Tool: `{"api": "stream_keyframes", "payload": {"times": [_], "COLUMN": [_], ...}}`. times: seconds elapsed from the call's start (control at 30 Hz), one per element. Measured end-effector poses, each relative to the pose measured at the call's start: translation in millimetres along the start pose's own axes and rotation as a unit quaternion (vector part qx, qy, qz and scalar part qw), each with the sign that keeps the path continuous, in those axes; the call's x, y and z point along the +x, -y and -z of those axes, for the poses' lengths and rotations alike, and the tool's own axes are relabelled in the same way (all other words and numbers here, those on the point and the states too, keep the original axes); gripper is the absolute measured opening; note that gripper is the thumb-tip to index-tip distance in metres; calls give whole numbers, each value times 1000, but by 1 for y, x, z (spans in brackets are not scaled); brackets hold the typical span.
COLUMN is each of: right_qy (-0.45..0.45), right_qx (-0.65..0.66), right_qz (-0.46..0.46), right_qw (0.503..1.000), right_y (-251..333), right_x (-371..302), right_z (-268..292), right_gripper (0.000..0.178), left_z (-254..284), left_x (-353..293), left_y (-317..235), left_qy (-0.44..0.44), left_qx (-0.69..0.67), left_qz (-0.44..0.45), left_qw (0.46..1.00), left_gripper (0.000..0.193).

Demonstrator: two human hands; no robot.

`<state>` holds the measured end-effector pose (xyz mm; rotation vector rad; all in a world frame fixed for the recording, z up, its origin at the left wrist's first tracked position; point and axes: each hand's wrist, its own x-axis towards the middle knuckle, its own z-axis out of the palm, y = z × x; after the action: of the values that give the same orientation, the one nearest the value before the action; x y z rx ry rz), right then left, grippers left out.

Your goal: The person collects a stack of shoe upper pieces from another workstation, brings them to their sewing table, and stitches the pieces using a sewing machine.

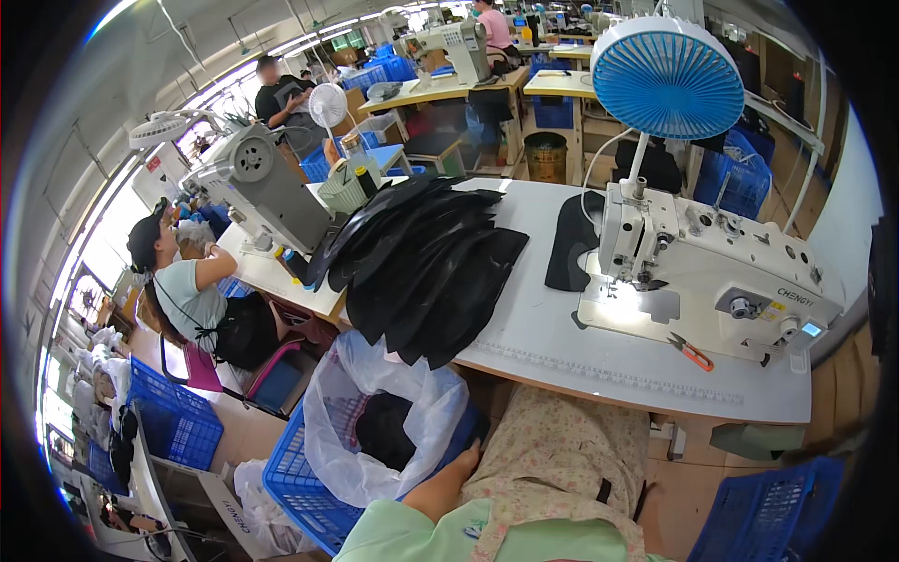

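My left hand [465, 461] is low at the right side of a blue plastic crate [286, 468], beside a dark edge there; its fingers are mostly hidden, so I cannot tell what they grip. A clear plastic bag [332, 426] lines the crate, with black pieces [384, 431] inside. My right hand is out of view. Above the crate, a fanned stack of black curved cut pieces [421, 272] lies on the white table [543, 328], partly overhanging its front edge. Another black piece [565, 248] lies flat by the lit needle of the white sewing machine [712, 262].
Orange-handled thread snips [693, 352] lie near the table's front edge, by a clear ruler strip [599, 367]. A blue round fan [667, 80] stands over the machine. At left, a seated person [192, 290] is near another sewing machine [267, 187]. Another blue crate [768, 510] stands lower right.
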<state>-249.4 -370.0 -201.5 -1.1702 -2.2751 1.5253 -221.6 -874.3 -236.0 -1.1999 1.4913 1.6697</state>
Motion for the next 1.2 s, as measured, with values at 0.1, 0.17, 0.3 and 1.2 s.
{"api": "stream_keyframes", "payload": {"times": [0.1,0.17,0.3,1.2], "right_qy": [-13,5,-24,-39], "right_qx": [45,86,-76,-275], "right_qz": [125,329,552,469], "right_qw": [991,941,830,838], "right_y": [22,110,250,270], "right_x": [-5,-30,-66,47], "right_z": [1,3,17,32], "right_gripper": [19,14,19,40], "left_z": [8,14,-14,-31], "left_x": [0,-14,-88,-167], "left_y": [-12,-19,-77,-134], "left_qy": [-29,-121,0,23], "left_qx": [36,158,44,24], "left_qz": [-85,-161,-344,-495], "left_qw": [995,967,938,868], "left_gripper": [76,72,54,33]}}
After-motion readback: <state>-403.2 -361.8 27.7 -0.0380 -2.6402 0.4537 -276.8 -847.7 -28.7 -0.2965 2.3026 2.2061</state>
